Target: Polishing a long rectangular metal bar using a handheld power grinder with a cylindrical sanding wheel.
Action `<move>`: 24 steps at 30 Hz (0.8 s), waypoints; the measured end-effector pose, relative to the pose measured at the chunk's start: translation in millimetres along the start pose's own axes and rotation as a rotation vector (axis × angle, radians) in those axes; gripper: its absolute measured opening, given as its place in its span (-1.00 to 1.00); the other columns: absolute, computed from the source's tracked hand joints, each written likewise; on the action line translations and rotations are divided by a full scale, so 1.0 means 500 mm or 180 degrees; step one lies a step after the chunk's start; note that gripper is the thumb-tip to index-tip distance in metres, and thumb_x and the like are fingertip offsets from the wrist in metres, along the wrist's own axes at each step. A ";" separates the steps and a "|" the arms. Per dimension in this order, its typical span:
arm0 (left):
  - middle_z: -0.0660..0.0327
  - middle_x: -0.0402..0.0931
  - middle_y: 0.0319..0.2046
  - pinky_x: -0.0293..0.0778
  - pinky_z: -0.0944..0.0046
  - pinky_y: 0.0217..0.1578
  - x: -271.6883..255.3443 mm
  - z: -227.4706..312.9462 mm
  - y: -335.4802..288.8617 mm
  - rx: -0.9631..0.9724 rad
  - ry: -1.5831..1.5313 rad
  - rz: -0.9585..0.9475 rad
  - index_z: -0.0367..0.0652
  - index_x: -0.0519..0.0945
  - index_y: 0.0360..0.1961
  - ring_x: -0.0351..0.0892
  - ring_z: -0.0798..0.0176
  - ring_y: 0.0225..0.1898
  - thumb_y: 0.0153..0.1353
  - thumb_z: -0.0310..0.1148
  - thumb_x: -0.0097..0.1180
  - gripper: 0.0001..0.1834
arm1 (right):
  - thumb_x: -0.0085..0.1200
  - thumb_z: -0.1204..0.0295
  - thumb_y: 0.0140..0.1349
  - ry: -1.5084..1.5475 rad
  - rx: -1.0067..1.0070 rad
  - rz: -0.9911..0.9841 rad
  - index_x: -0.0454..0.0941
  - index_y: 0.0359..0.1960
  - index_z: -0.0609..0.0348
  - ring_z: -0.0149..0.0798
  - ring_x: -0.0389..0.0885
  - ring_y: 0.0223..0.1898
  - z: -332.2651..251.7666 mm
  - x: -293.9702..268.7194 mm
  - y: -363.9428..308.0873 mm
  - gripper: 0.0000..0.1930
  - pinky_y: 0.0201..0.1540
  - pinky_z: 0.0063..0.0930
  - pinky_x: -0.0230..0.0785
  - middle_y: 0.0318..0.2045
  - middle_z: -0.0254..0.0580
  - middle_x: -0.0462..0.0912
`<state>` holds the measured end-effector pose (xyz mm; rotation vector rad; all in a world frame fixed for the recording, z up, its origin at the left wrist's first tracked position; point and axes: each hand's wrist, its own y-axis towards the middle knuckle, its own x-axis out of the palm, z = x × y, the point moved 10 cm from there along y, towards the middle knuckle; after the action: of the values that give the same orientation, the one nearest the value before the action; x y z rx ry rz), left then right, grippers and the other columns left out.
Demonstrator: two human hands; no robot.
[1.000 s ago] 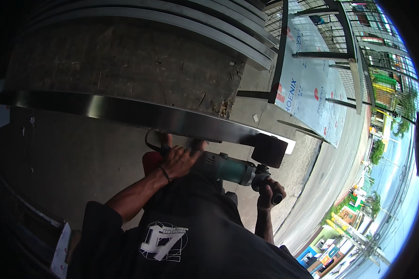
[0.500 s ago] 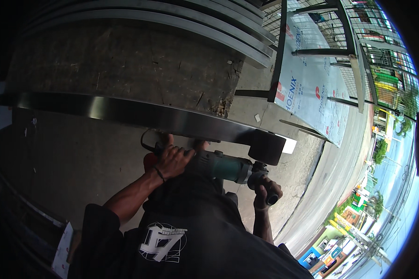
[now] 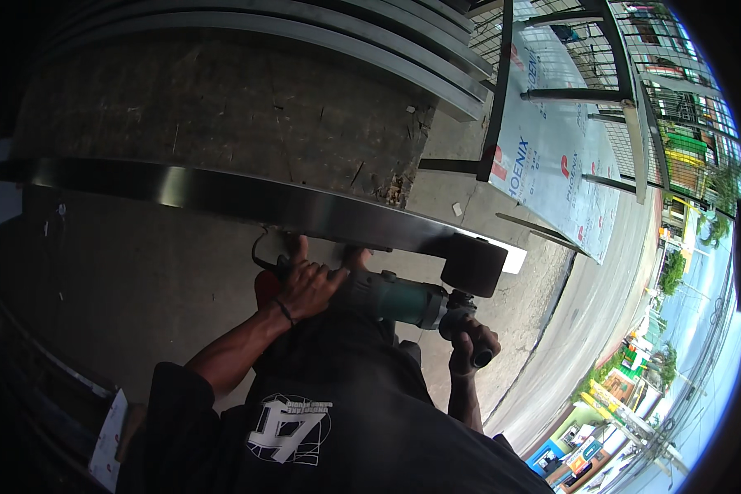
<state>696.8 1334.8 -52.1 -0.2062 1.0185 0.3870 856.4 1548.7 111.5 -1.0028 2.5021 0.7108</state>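
A green and black drum polisher [image 3: 399, 301] lies across in front of my body, its dark drum [image 3: 474, 268] at the right. My left hand [image 3: 309, 290] is closed on the rear part of the tool. My right hand [image 3: 475, 339] wraps round the black side handle near the drum. Beyond the tool, a long shiny metal bar [image 3: 247, 191] runs from left to right along the near edge of a worn board [image 3: 222, 107]. The drum overlaps the bar's near face close to its right end; the exact contact is hidden.
Several metal tubes [image 3: 337, 41] lie at the far side of the board. To the right stands a dark frame [image 3: 492, 123] with a film-covered sheet [image 3: 543, 156]. Concrete floor [image 3: 140, 263] spreads below, and a road [image 3: 580, 305] runs past on the right.
The whole view has shifted very slightly. Both hands keep their grip on the drum polisher, and its drum stays by the right end of the bar.
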 end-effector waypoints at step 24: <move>-0.19 0.58 -0.53 0.56 -0.01 -0.07 0.016 -0.009 -0.006 -0.0123 -0.0231 0.0045 -0.20 0.62 -0.14 0.45 -0.35 0.17 -0.15 -0.56 0.13 -0.57 | 0.20 0.27 0.13 -0.0532 0.0234 0.0052 0.30 -0.67 0.20 -0.35 0.39 -0.56 -0.034 0.017 0.024 -0.61 -0.36 -0.39 0.30 -0.68 -0.26 0.43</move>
<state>698.0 1332.4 -61.5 -0.2182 0.9419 0.4243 839.6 1542.1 125.0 -0.8615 2.3763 0.6729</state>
